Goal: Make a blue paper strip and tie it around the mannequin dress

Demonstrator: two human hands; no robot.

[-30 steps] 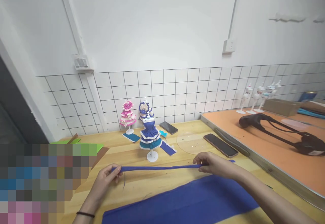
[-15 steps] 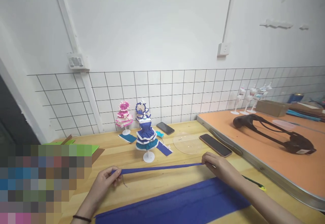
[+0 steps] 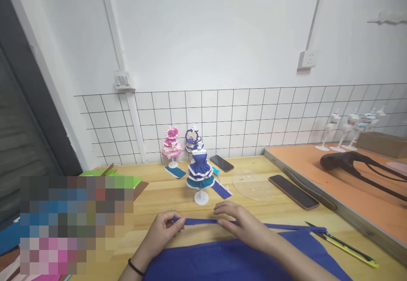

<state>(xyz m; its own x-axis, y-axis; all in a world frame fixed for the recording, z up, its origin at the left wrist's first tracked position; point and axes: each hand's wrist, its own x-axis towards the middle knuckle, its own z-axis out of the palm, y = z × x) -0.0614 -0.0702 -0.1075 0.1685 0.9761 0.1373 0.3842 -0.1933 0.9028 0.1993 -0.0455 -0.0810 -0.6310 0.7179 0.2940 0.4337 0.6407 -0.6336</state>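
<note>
A long narrow blue paper strip (image 3: 282, 227) lies stretched across the wooden table (image 3: 165, 198). My left hand (image 3: 165, 230) pinches its left end. My right hand (image 3: 238, 223) rests on the strip a short way to the right, fingers closed over it. A wide blue crepe sheet (image 3: 235, 259) lies just in front of both hands. A blue doll dress on a white stand (image 3: 199, 175) stands behind the strip.
A pink doll dress (image 3: 172, 145) and another blue one (image 3: 192, 139) stand by the tiled wall. Two phones (image 3: 293, 191) (image 3: 221, 163), a clear disc (image 3: 252, 185) and a yellow-handled cutter (image 3: 345, 245) lie to the right. An orange mat (image 3: 349, 179) holds a black object (image 3: 356, 164). Coloured paper sits at the left.
My right hand slid left along the strip, from its right end toward my left hand. The strip's right part now lies free on the table. The camera turned left.
</note>
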